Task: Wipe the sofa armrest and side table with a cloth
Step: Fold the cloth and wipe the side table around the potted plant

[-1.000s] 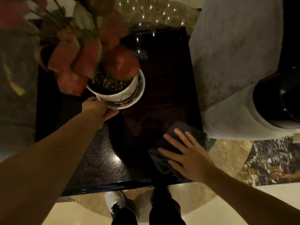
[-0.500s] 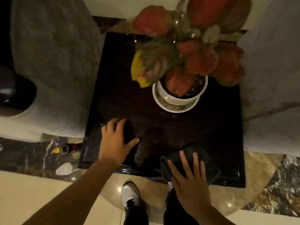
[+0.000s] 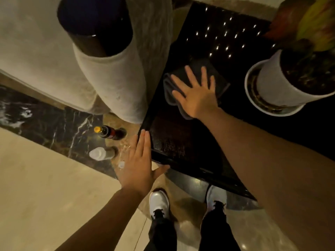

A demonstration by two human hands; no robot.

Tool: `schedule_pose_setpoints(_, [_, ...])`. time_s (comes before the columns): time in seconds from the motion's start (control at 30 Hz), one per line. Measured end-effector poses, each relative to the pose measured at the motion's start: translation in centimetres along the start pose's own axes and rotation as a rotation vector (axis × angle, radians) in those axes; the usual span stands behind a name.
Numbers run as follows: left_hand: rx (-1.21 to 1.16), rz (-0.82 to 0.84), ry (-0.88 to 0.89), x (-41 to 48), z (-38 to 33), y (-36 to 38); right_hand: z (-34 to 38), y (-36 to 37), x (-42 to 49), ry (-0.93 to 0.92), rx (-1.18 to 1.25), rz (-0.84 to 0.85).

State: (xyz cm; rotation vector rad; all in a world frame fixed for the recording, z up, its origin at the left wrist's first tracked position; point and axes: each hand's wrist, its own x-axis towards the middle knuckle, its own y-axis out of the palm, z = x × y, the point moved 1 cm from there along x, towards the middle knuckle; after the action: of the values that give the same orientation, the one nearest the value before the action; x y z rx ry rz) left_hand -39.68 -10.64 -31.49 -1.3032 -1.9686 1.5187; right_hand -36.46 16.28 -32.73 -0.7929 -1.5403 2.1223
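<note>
A dark folded cloth (image 3: 220, 73) lies on the glossy dark side table (image 3: 183, 140), near its left edge. My right hand (image 3: 195, 91) presses flat on the cloth with fingers spread. My left hand (image 3: 139, 163) rests flat against the table's near-left corner, fingers straight and together, holding nothing. The beige sofa armrest (image 3: 116, 77) stands just left of the table, with a dark round end cap (image 3: 96, 22) on top.
A white pot (image 3: 272, 87) with a red-leaved plant sits in a saucer on the table's right side. Two bottles (image 3: 108, 132) (image 3: 100, 153) stand on the marble floor between armrest and table. My white shoes (image 3: 159, 201) are below the table's front edge.
My right hand has slid the cloth from the table's front edge toward its left side, near the armrest. My left hand moved from the tabletop to the near-left corner. The view swung left.
</note>
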Motion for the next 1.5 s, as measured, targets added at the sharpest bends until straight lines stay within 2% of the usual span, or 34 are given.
schedule_pose_setpoints(0.07, [-0.053, -0.031, -0.022, -0.3, 0.4, 0.3, 3.3, 1.2, -2.7, 0.098, 0.000, -0.056])
schedule_pose_setpoints(0.1, [-0.101, -0.036, -0.070, -0.7, 0.7, 0.2, 5.2, 2.1, -5.3, 0.036, -0.026, -0.088])
schedule_pose_setpoints(0.13, [-0.158, -0.046, -0.137, -1.1, 1.2, 0.2, 7.0, 3.0, -8.3, -0.096, -0.048, -0.095])
schedule_pose_setpoints(0.2, [-0.231, -0.016, -0.238, -2.1, 2.1, 0.1, 8.4, 4.5, -13.8, -0.489, -0.145, -0.012])
schedule_pose_setpoints(0.27, [-0.315, 0.063, -0.240, -3.0, 2.8, 0.1, 6.8, 4.2, -14.7, -0.833, -0.245, 0.093])
schedule_pose_setpoints(0.3, [-0.372, 0.080, -0.221, -3.3, 3.1, 0.0, 5.9, 3.8, -13.5, -0.907, -0.274, 0.093])
schedule_pose_setpoints(0.33, [-0.405, 0.078, -0.195, -3.3, 3.3, -0.1, 5.3, 3.3, -12.0, -0.904, -0.300, 0.073])
schedule_pose_setpoints(0.37, [-0.406, 0.061, -0.165, -3.1, 3.3, -0.3, 4.7, 2.7, -10.1, -0.824, -0.304, 0.051])
schedule_pose_setpoints(0.47, [-0.379, 0.008, -0.106, -2.0, 3.1, -0.6, 3.8, 1.4, -5.2, -0.321, -0.138, 0.013])
schedule_pose_setpoints(0.53, [-0.383, -0.013, -0.092, -1.0, 2.5, -0.9, 6.0, 1.9, -4.8, 0.041, -0.013, -0.045])
schedule_pose_setpoints(0.57, [-0.383, -0.027, -0.089, -0.6, 2.2, -1.0, 7.8, 2.5, -5.7, 0.117, -0.006, -0.075])
schedule_pose_setpoints(0.6, [-0.373, -0.037, -0.085, -0.5, 2.1, -1.2, 9.6, 3.3, -7.1, 0.074, -0.011, -0.100])
schedule_pose_setpoints(0.67, [-0.321, -0.018, -0.053, -0.5, 1.7, -1.3, 10.9, 4.3, -10.7, -0.247, -0.068, -0.072])
schedule_pose_setpoints(0.73, [-0.225, 0.006, 0.013, -0.9, 1.1, -1.3, 8.2, 3.6, -11.8, -0.576, -0.121, 0.000])
schedule_pose_setpoints(0.77, [-0.181, 0.009, 0.051, -0.8, 0.5, -1.3, 5.6, 2.7, -10.8, -0.618, -0.148, 0.013])
schedule_pose_setpoints(0.8, [-0.144, 0.011, 0.062, -1.1, 0.3, -1.3, 3.7, 1.9, -9.3, -0.560, -0.157, 0.008])
schedule_pose_setpoints(0.9, [-0.083, 0.023, 0.070, -0.1, -1.9, -1.5, -1.0, -1.0, -3.7, -0.026, -0.053, 0.000])
schedule_pose_setpoints(0.97, [-0.096, 0.046, 0.031, 1.1, -3.6, -1.4, -1.7, -1.5, -1.9, 0.157, 0.061, 0.025])
schedule_pose_setpoints(1.03, [-0.088, 0.044, -0.018, 2.4, -5.1, -1.2, -0.9, -0.7, -3.1, 0.178, 0.086, 0.020])
schedule_pose_setpoints(1.1, [-0.025, 0.045, -0.019, 3.2, -6.6, -0.6, -0.6, 0.3, -7.4, 0.087, 0.044, -0.020])
schedule_pose_setpoints(1.2, [0.069, 0.084, 0.067, 2.6, -9.9, 0.8, -3.5, 1.1, -13.9, -0.075, -0.001, 0.017])
schedule_pose_setpoints(1.3, [0.087, 0.118, 0.118, 1.0, -14.1, 2.5, -7.3, 0.3, -17.7, -0.076, -0.019, 0.062])
schedule_pose_setpoints(1.37, [0.055, 0.115, 0.093, -0.1, -17.1, 3.6, -9.7, 0.1, -20.1, -0.062, -0.033, 0.078])
schedule_pose_setpoints(1.5, [-0.171, 0.028, 0.076, -1.9, -23.0, 5.9, -14.9, -0.6, -25.6, -0.014, -0.033, 0.136])
